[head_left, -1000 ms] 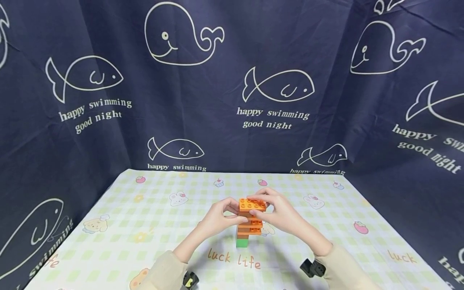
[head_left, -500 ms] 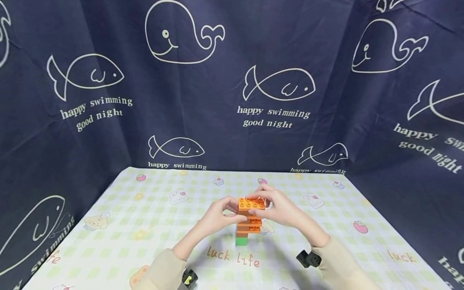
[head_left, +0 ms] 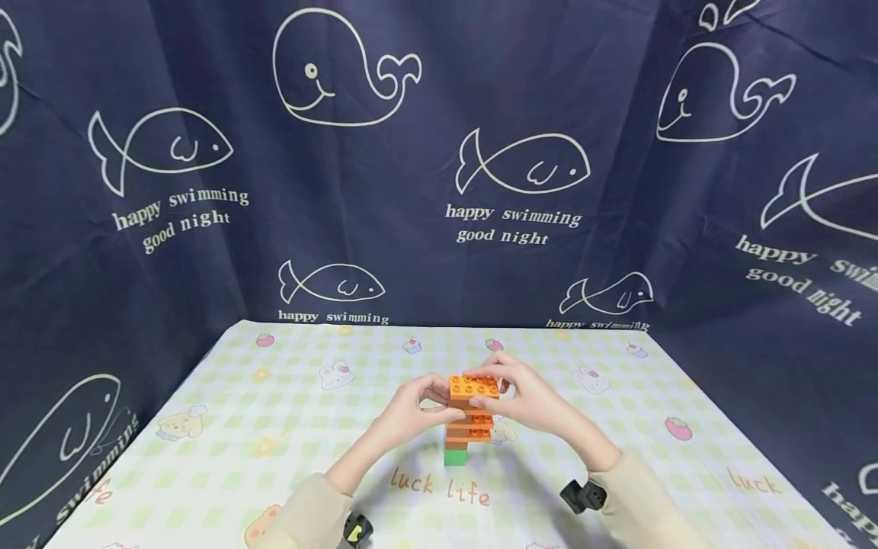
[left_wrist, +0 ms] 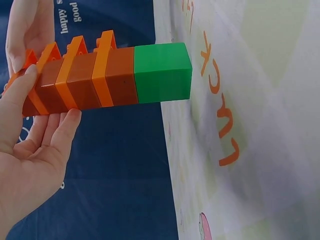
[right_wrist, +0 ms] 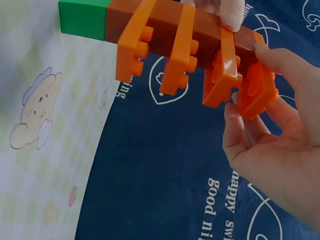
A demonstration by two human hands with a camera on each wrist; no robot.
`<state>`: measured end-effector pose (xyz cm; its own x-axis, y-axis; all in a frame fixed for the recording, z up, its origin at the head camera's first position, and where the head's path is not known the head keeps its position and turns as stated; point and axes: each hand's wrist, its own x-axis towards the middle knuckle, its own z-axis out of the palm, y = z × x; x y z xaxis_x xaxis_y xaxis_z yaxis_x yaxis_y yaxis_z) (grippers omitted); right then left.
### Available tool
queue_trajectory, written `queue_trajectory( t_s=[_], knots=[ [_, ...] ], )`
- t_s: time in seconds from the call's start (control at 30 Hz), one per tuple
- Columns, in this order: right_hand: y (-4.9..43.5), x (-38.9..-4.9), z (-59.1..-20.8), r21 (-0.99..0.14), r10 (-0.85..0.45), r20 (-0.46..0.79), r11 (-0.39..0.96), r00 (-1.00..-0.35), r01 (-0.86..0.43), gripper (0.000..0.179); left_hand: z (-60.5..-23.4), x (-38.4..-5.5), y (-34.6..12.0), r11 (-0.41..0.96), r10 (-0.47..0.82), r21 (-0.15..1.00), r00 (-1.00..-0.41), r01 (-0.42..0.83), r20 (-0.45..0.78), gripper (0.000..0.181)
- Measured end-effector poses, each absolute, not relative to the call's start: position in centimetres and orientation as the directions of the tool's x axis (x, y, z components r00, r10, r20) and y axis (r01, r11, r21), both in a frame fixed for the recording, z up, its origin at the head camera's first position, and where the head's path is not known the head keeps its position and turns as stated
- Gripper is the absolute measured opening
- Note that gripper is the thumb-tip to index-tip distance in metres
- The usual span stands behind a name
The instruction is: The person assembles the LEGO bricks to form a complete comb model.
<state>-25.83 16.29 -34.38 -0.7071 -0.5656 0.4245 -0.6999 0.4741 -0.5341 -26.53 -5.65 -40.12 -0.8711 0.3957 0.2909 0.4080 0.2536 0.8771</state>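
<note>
A tower of toy building bricks stands upright in the head view, with a green brick [head_left: 455, 457] at its foot. Above it, brown bricks [left_wrist: 84, 80] alternate with flat orange bricks [right_wrist: 180, 52], whose studded ends jut out to the right. My left hand [head_left: 411, 412] grips the tower's upper part from the left, thumb in front and fingers behind. At the top, my right hand [head_left: 528, 398] pinches the uppermost orange brick [head_left: 466, 389] between thumb and fingers. Whether the green brick touches the table I cannot tell.
A pale checked tablecloth [head_left: 274, 396] with cartoon prints covers the table. Dark blue curtains [head_left: 425, 91] with white whales and fish rise behind it and at both sides. Black wrist cameras [head_left: 583, 496] sit at both sleeves.
</note>
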Motion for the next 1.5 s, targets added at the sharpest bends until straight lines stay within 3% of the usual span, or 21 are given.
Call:
queue_trajectory(
  t_s=[0.6,1.0,1.23,1.33,1.5],
  knots=[
    [16.9,-25.6,-36.3,-0.530,-0.449,0.567,0.443,-0.690,-0.723,0.034,-40.6,-26.3,-5.5,0.207,0.370,0.896,-0.879,0.393,0.300,0.029],
    [16.8,-24.0,-35.2,-0.490,-0.395,0.681,0.379,-0.617,-0.785,0.034,-40.9,-26.1,-5.4,0.175,0.353,0.900,-0.879,0.399,0.321,0.031],
    [16.8,-25.3,-36.0,-0.568,-0.331,0.641,0.403,-0.693,-0.718,0.030,-40.5,-26.1,-5.7,0.256,0.263,0.837,-0.868,0.484,0.421,0.035],
    [16.8,-26.1,-36.4,-0.599,-0.294,0.617,0.426,-0.730,-0.678,0.025,-39.9,-26.1,-5.9,0.283,0.228,0.841,-0.884,0.462,0.409,0.036],
    [16.3,-27.1,-36.4,-0.633,-0.267,0.618,0.388,-0.739,-0.670,0.017,-39.3,-26.2,-6.0,0.269,0.234,0.883,-0.915,0.385,0.328,0.041]
  ],
)
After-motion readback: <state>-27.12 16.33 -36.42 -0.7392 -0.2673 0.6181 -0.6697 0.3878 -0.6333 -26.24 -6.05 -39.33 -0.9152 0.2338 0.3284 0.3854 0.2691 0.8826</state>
